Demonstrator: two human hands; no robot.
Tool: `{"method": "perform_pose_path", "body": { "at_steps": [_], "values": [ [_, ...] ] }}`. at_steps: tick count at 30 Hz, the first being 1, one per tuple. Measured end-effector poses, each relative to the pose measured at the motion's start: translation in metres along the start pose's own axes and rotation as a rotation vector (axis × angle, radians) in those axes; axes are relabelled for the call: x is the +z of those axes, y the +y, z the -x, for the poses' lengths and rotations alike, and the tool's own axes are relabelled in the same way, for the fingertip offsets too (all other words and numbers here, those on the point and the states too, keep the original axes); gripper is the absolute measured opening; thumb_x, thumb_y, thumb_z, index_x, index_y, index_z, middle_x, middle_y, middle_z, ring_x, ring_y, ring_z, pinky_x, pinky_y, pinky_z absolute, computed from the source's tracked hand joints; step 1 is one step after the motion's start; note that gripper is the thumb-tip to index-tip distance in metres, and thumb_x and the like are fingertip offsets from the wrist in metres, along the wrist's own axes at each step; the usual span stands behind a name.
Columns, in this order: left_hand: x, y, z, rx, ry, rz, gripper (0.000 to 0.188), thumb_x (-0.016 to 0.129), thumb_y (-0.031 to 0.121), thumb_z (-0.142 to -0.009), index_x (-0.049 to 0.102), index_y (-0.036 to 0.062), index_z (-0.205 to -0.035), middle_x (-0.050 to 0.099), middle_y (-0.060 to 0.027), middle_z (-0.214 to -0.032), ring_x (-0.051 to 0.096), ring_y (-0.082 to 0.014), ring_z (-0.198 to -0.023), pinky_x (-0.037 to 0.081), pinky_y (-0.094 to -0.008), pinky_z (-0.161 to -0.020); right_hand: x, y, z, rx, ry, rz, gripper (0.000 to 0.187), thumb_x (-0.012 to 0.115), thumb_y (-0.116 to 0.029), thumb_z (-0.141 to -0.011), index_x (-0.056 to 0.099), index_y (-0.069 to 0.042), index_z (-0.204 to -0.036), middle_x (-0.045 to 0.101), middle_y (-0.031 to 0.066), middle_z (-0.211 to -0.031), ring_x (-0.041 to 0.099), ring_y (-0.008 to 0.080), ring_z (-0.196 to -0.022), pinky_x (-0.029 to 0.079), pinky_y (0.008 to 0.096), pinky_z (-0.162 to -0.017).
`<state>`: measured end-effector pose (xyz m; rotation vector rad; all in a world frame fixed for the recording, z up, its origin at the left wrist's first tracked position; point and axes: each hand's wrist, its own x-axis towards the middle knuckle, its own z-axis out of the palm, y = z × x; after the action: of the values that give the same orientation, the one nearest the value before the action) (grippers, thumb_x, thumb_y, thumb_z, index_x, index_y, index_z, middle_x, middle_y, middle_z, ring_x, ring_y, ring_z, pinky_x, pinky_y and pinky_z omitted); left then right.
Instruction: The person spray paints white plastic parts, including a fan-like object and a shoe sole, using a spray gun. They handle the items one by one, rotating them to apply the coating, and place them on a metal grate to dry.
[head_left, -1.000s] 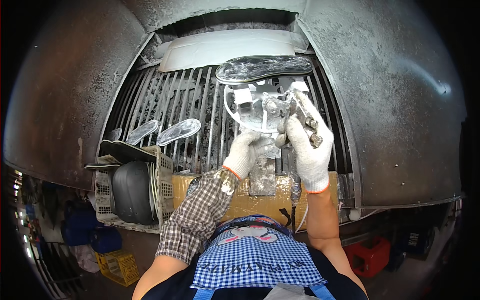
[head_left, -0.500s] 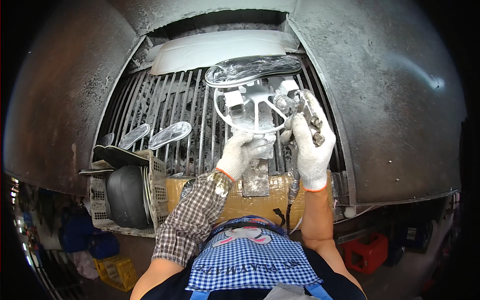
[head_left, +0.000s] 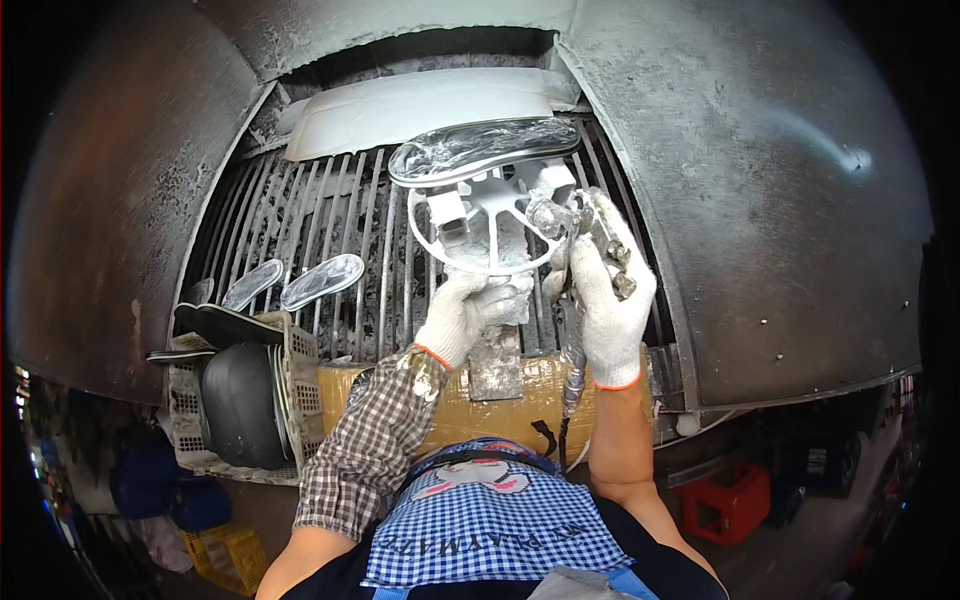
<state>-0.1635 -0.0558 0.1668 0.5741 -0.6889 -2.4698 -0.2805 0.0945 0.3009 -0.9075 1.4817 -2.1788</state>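
Observation:
A dark shoe sole (head_left: 485, 152) with a pale edge and clear film over it lies across two white blocks on a white spoked turntable (head_left: 492, 235). My left hand (head_left: 465, 310), in a white knit glove, is closed at the turntable's near rim, its fingers curled beside the powder-crusted support. My gloved right hand (head_left: 612, 295) is wrapped round a paint-caked spray gun (head_left: 598, 232). The gun's front end is close to the right side of the turntable, and a crusted hose (head_left: 572, 375) hangs below it.
Metal bars (head_left: 365, 270) run beneath, between two tall metal side panels (head_left: 750, 220). Two small film-covered soles (head_left: 322, 281) lie on the left bars. A plastic crate (head_left: 305, 375) holds dark soles at left. A pale sheet (head_left: 420, 105) lies behind; a taped box (head_left: 440, 415) is in front.
The whole view has shifted slightly, so everything appears a little further left and lower. Both hands keep their hold, and the sole stays on the turntable.

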Motion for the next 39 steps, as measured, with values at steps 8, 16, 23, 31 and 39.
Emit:
{"method": "perform_pose_path", "body": {
  "at_steps": [8,16,23,31,39],
  "values": [
    [-0.015,-0.004,-0.010,-0.032,0.040,-0.018,0.032,0.058,0.011,-0.104,0.057,-0.0068,-0.131,0.072,-0.0265,-0.125,0.076,-0.0362,-0.106,0.067,-0.0471,-0.088,-0.013,0.000,-0.012,0.011,0.088,-0.140,0.054,0.065,-0.008,-0.108,0.048,0.008,-0.157,0.070,0.0055,-0.100,0.064,0.0062,-0.077,0.054,0.0227,-0.066],
    [-0.017,-0.006,-0.013,-0.024,0.038,-0.004,0.033,0.059,0.011,-0.103,0.057,-0.0077,-0.131,0.073,-0.0260,-0.121,0.077,-0.0369,-0.105,0.068,-0.0480,-0.087,-0.024,-0.011,-0.016,-0.068,0.193,-0.005,0.053,0.063,-0.010,-0.109,0.048,0.005,-0.158,0.068,0.0054,-0.097,0.062,0.0064,-0.075,0.055,0.0222,-0.065],
    [-0.017,-0.005,-0.013,-0.027,0.040,0.045,0.035,0.058,0.006,-0.100,0.055,-0.0116,-0.130,0.071,-0.0312,-0.119,0.074,-0.0449,-0.109,0.066,-0.0551,-0.093,-0.017,-0.017,0.000,0.034,0.047,-0.071,0.054,0.065,-0.007,-0.108,0.049,0.008,-0.157,0.072,0.0068,-0.103,0.065,0.0073,-0.080,0.055,0.0236,-0.070],
    [-0.017,0.000,-0.007,-0.015,0.053,0.015,0.036,0.060,0.012,-0.101,0.059,-0.0066,-0.132,0.072,-0.0264,-0.119,0.075,-0.0388,-0.106,0.064,-0.0525,-0.094,-0.020,-0.017,-0.012,0.036,0.105,-0.132,0.052,0.064,-0.007,-0.109,0.049,0.007,-0.157,0.070,0.0045,-0.096,0.062,0.0060,-0.076,0.054,0.0226,-0.067],
    [-0.030,0.014,0.000,0.026,0.047,-0.041,0.038,0.061,0.014,-0.101,0.061,-0.0066,-0.133,0.074,-0.0233,-0.118,0.075,-0.0372,-0.107,0.064,-0.0511,-0.095,-0.041,-0.020,-0.021,0.016,0.192,-0.069,0.052,0.064,-0.011,-0.110,0.049,0.005,-0.157,0.068,0.0046,-0.094,0.060,0.0064,-0.073,0.054,0.0227,-0.065]
  ]
}}
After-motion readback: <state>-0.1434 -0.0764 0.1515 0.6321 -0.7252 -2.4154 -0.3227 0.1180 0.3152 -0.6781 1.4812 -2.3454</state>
